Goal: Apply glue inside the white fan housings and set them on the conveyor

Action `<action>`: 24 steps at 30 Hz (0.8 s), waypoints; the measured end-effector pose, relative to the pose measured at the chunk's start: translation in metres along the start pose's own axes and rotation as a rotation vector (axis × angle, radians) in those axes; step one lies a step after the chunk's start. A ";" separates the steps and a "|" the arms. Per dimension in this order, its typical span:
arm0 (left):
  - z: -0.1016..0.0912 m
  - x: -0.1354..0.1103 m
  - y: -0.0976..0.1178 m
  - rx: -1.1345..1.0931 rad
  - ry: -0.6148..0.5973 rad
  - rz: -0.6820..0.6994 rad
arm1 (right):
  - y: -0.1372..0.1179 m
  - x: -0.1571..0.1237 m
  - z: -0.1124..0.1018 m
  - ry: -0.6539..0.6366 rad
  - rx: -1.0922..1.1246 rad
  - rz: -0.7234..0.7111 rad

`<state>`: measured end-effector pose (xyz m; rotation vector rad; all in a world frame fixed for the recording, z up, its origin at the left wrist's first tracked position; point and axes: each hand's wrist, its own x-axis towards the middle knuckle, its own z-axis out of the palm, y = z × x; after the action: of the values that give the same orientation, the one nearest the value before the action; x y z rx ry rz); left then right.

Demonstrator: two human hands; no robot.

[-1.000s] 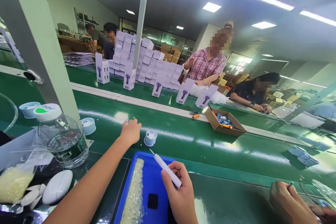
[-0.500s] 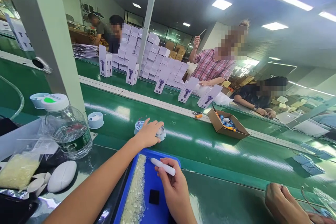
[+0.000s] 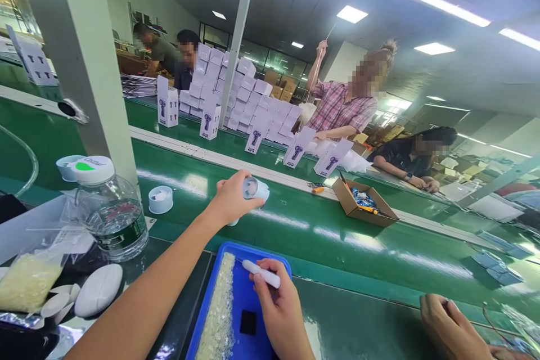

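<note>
My left hand (image 3: 231,198) is closed round a light-blue round housing (image 3: 258,190), tilted so that its hollow side shows. It is over the green belt, and a bit of another pale-blue part shows under the hand. My right hand (image 3: 282,306) grips a white pen-like tool (image 3: 262,274) with a thin tip. That tip points at the small translucent rings (image 3: 217,309) heaped along the left side of a blue tray (image 3: 282,259). A black square (image 3: 248,322) lies in the tray, left of my right hand.
A water bottle (image 3: 112,214), a white mouse-shaped object (image 3: 99,291) and a bag of pale pieces (image 3: 29,287) stand at left. A round blue part (image 3: 161,200) sits nearby. Across the belt are a cardboard box (image 3: 348,202) and several white cartons (image 3: 255,135). A co-worker's hand (image 3: 453,326) is at right.
My left hand has gone from reaching down over the blue parts on the belt to gripping one housing, now raised and tilted. My right hand with the tool has hardly moved.
</note>
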<state>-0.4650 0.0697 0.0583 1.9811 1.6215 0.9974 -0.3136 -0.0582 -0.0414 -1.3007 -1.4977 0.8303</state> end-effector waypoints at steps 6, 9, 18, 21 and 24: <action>-0.004 -0.002 0.007 -0.019 0.008 -0.005 | -0.003 -0.003 -0.001 0.122 -0.145 -0.109; -0.005 -0.003 0.009 -0.023 0.001 0.001 | -0.002 -0.002 -0.003 0.174 -0.153 -0.091; -0.002 -0.003 0.011 -0.044 -0.007 0.029 | 0.011 0.014 -0.021 0.326 -0.204 -0.063; -0.002 -0.003 0.012 -0.065 -0.017 0.041 | 0.017 0.015 -0.024 0.401 -0.197 -0.082; -0.004 -0.003 0.012 -0.079 -0.018 0.039 | 0.018 0.014 -0.023 0.384 -0.206 -0.078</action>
<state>-0.4597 0.0629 0.0684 1.9706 1.5151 1.0385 -0.2855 -0.0428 -0.0477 -1.4470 -1.3377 0.3546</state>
